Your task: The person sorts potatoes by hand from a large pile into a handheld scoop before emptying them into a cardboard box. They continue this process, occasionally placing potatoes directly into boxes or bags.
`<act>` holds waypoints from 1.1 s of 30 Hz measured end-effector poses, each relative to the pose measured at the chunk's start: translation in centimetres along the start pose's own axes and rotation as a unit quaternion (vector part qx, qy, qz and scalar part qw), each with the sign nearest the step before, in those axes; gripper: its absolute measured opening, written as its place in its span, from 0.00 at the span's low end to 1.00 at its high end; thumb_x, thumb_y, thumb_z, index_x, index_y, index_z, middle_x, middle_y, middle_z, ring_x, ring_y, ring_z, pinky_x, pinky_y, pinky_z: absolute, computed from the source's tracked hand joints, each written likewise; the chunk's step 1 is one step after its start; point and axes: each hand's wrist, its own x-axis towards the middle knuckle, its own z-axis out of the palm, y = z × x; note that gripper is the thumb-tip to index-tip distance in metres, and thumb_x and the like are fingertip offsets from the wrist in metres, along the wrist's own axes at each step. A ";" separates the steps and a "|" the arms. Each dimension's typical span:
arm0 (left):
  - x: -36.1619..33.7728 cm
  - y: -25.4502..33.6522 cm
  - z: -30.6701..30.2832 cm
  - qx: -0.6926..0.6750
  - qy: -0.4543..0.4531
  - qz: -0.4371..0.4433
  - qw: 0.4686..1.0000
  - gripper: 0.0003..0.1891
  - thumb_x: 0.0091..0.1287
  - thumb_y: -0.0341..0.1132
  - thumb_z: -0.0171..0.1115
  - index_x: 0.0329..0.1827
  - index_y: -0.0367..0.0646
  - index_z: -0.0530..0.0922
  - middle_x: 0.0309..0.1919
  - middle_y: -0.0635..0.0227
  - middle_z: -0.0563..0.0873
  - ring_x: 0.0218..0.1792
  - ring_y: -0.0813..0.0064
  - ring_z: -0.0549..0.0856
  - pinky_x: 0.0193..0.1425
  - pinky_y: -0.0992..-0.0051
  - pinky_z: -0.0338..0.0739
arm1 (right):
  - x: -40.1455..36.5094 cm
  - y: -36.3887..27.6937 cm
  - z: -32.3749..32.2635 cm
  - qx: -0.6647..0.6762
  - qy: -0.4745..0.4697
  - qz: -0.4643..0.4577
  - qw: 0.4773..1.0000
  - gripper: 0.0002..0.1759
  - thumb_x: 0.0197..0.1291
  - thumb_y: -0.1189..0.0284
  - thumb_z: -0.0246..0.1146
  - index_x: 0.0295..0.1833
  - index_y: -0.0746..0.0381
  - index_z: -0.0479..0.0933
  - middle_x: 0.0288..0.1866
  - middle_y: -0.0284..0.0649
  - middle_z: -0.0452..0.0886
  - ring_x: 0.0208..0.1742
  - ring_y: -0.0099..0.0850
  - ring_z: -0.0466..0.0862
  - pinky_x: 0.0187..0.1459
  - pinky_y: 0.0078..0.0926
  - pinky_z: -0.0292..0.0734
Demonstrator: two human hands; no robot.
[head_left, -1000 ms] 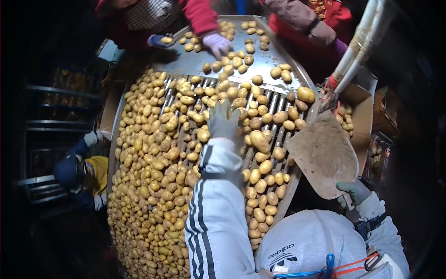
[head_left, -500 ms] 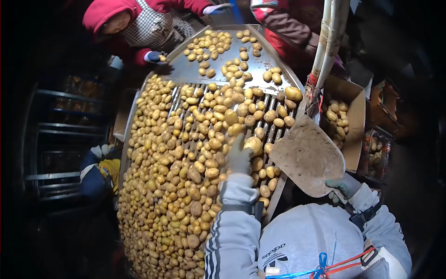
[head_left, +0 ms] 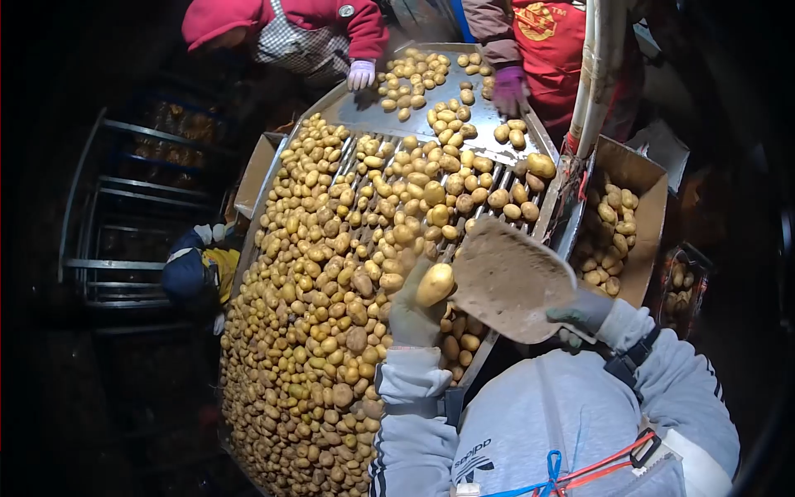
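Note:
My gloved left hand (head_left: 412,315) is closed on a large yellow potato (head_left: 436,284), lifted over the heap of smaller potatoes (head_left: 323,348). Part of the fingers is hidden behind it. At the right, my gloved right hand (head_left: 584,315) grips a flat, dirt-covered scoop (head_left: 513,277) by its near edge. The scoop's blade slants over the right rim of the sorting table, with its far left corner close to the held potato. Under the potatoes, metal roller bars (head_left: 497,178) show through.
A smooth metal chute (head_left: 364,112) forms the far end. Two people stand there, one with a pale glove (head_left: 361,74), one with a purple glove (head_left: 510,89). Right: a cardboard box (head_left: 650,240) of potatoes and a white pole (head_left: 590,91). Left: another person (head_left: 186,269) and metal racks (head_left: 124,265).
My left hand has closed on the large potato and drawn it back towards me. The scoop has shifted left with my right hand. Across the table, a purple-gloved hand now reaches onto the chute.

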 end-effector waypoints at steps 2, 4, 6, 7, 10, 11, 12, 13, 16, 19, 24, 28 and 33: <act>-0.4 0.5 -0.8 0.042 0.018 -0.064 0.997 0.23 0.79 0.35 0.60 0.72 0.33 0.80 0.61 0.52 0.89 0.52 0.57 0.92 0.54 0.61 0.92 | 1.4 -0.6 1.0 0.006 -0.038 0.030 0.999 0.22 0.69 0.66 0.73 0.62 0.66 0.80 0.34 0.39 0.89 0.21 0.22 0.84 0.20 0.23 0.83; -0.1 0.6 -0.6 0.022 0.008 -0.061 0.998 0.17 0.77 0.32 0.65 0.66 0.36 0.86 0.54 0.57 0.92 0.45 0.65 0.93 0.45 0.68 0.92 | 5.4 -0.9 2.8 -0.044 -0.060 0.000 0.997 0.20 0.70 0.62 0.74 0.58 0.64 0.82 0.31 0.37 0.87 0.18 0.20 0.81 0.17 0.21 0.79; -1.1 1.1 0.0 0.245 -0.005 0.055 0.968 0.14 0.78 0.30 0.64 0.62 0.35 0.87 0.53 0.57 0.92 0.47 0.65 0.93 0.48 0.68 0.93 | 10.6 -2.3 2.1 -0.291 -0.144 -0.156 0.933 0.25 0.71 0.54 0.72 0.59 0.64 0.83 0.40 0.40 0.89 0.38 0.29 0.89 0.38 0.30 0.85; -1.3 2.7 1.7 0.254 -0.040 0.039 0.966 0.16 0.77 0.28 0.61 0.65 0.34 0.84 0.56 0.56 0.91 0.53 0.62 0.93 0.54 0.67 0.93 | 14.9 -1.5 0.5 -0.421 -0.101 -0.348 0.831 0.26 0.73 0.51 0.69 0.60 0.63 0.83 0.45 0.44 0.90 0.49 0.35 0.90 0.50 0.35 0.86; -2.3 3.7 3.1 0.061 -0.015 -0.043 0.997 0.25 0.77 0.36 0.59 0.74 0.36 0.74 0.65 0.52 0.85 0.63 0.57 0.87 0.67 0.57 0.86 | 14.7 -9.2 -2.5 -0.370 0.147 -0.329 0.856 0.29 0.71 0.48 0.66 0.65 0.60 0.83 0.58 0.51 0.89 0.57 0.46 0.89 0.59 0.43 0.83; -2.4 3.8 2.4 0.021 -0.026 -0.069 0.997 0.27 0.79 0.40 0.56 0.76 0.37 0.71 0.68 0.51 0.81 0.67 0.55 0.83 0.72 0.53 0.81 | 15.0 -11.3 -4.1 -0.383 0.229 -0.320 0.836 0.27 0.71 0.51 0.65 0.63 0.60 0.84 0.59 0.52 0.88 0.58 0.48 0.89 0.60 0.45 0.82; -2.5 4.0 1.4 -0.009 -0.028 -0.082 0.996 0.29 0.81 0.45 0.53 0.79 0.37 0.69 0.72 0.49 0.78 0.72 0.54 0.79 0.77 0.49 0.76 | 15.5 -13.4 -5.4 -0.394 0.305 -0.310 0.810 0.25 0.70 0.53 0.65 0.62 0.60 0.84 0.61 0.52 0.87 0.60 0.50 0.88 0.62 0.47 0.82; -2.9 4.5 0.8 -0.035 -0.029 -0.092 0.995 0.31 0.83 0.49 0.51 0.82 0.38 0.66 0.76 0.47 0.74 0.76 0.53 0.75 0.82 0.46 0.71 | 16.0 -15.4 -6.2 -0.413 0.343 -0.292 0.791 0.25 0.69 0.55 0.64 0.63 0.60 0.84 0.60 0.54 0.88 0.60 0.51 0.88 0.62 0.47 0.82; -4.6 3.7 -5.9 -0.055 0.093 -0.093 0.990 0.27 0.83 0.46 0.51 0.76 0.35 0.72 0.67 0.48 0.82 0.64 0.55 0.85 0.68 0.55 0.83 | 17.6 -19.0 -6.8 -0.465 0.443 -0.231 0.731 0.24 0.67 0.60 0.64 0.64 0.60 0.84 0.59 0.57 0.88 0.62 0.54 0.87 0.64 0.46 0.82; -5.1 3.7 -7.7 -0.071 0.132 -0.083 0.985 0.26 0.84 0.45 0.48 0.72 0.32 0.76 0.64 0.48 0.85 0.60 0.56 0.87 0.64 0.60 0.86 | 20.6 -17.5 -5.7 -0.536 0.400 -0.217 0.711 0.26 0.67 0.56 0.65 0.66 0.57 0.84 0.61 0.55 0.87 0.64 0.54 0.86 0.66 0.47 0.80; -5.1 3.8 -8.1 0.107 0.081 0.020 0.991 0.19 0.81 0.31 0.59 0.71 0.36 0.76 0.57 0.58 0.88 0.52 0.65 0.90 0.53 0.65 0.90 | 21.0 -13.9 2.2 -0.360 0.317 -0.331 0.813 0.36 0.71 0.47 0.66 0.73 0.63 0.79 0.63 0.54 0.87 0.64 0.45 0.88 0.66 0.39 0.80; -3.7 4.2 -8.5 0.002 0.092 -0.062 0.994 0.20 0.82 0.32 0.57 0.71 0.30 0.78 0.67 0.55 0.83 0.63 0.62 0.87 0.66 0.64 0.87 | 18.2 -12.4 8.3 -0.279 0.138 -0.301 0.901 0.28 0.73 0.58 0.68 0.70 0.64 0.81 0.63 0.45 0.87 0.63 0.29 0.85 0.66 0.29 0.79; -2.7 2.8 -9.3 -0.036 0.030 -0.021 0.999 0.25 0.83 0.32 0.54 0.79 0.29 0.70 0.74 0.53 0.78 0.73 0.62 0.80 0.80 0.63 0.75 | 16.9 -10.2 11.7 -0.240 0.060 -0.269 0.931 0.27 0.75 0.58 0.67 0.69 0.65 0.81 0.65 0.41 0.85 0.63 0.26 0.83 0.65 0.26 0.78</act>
